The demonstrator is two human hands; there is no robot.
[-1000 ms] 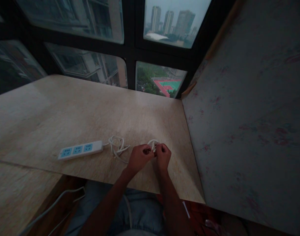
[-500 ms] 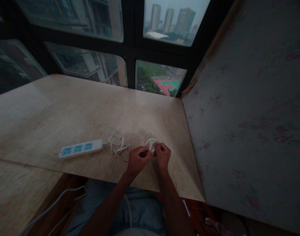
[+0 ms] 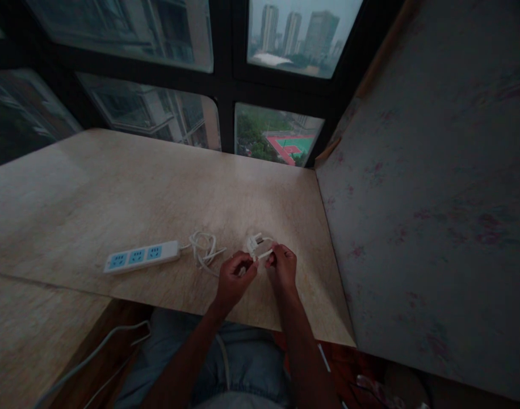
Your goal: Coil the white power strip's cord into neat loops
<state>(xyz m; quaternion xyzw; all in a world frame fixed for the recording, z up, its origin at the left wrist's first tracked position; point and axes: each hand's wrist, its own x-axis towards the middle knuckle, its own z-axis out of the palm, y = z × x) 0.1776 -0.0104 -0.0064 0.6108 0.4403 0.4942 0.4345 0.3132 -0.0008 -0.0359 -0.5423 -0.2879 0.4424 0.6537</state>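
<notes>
A white power strip (image 3: 141, 257) with blue socket faces lies on the tabletop, left of my hands. Its white cord (image 3: 204, 250) sits in loose loops between the strip and my left hand (image 3: 235, 278). That hand pinches the cord close to a white plug (image 3: 255, 243). My right hand (image 3: 282, 264) has its fingertips closed on another stretch of the same cord, just right of the plug. A short length of cord spans the two hands, and a loop curves behind it. The plug's prongs point away from me.
The pale stone-patterned tabletop (image 3: 158, 187) runs up to dark window frames (image 3: 227, 79). A flowered wall panel (image 3: 396, 227) borders the right side. Below the front edge, a loose white cable (image 3: 93, 349) hangs at the left, near my legs in blue jeans (image 3: 251, 358).
The plug, earlier between my fingers, now shows clear of them, farther forward and slightly left. My hands have drawn a little apart, with cord stretched between them.
</notes>
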